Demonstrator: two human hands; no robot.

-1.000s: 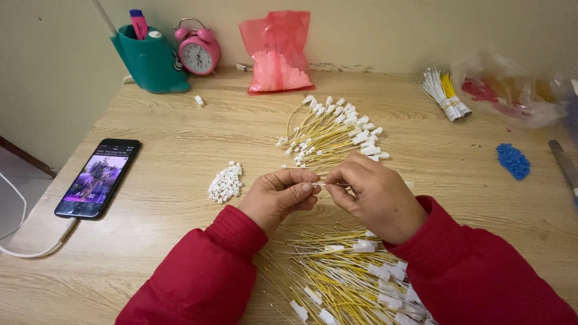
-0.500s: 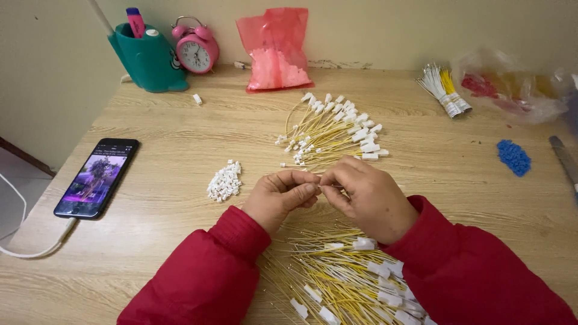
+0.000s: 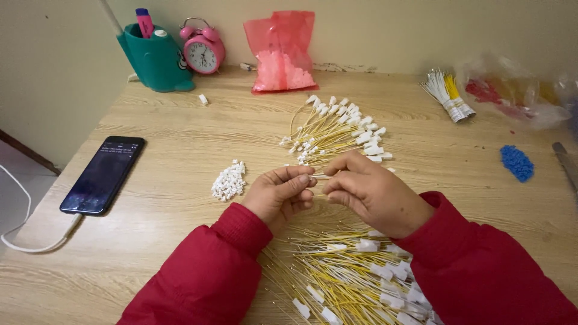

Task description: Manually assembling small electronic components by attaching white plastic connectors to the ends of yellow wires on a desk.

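Two hands, left hand (image 3: 280, 195) and right hand (image 3: 370, 192), pinched one thin yellow wire (image 3: 319, 177) between fingers; light, bendy, best gripped near its end.

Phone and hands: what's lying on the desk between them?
In the head view, a small heap of white plastic connectors lies between the phone and the left hand.

one phone (image 3: 102, 174), one clock (image 3: 201, 53)

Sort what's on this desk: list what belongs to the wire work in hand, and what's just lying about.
In use: left hand, right hand, finished wires, wire pile, white connectors.
Lying about: phone, clock, pen holder, blue bits.
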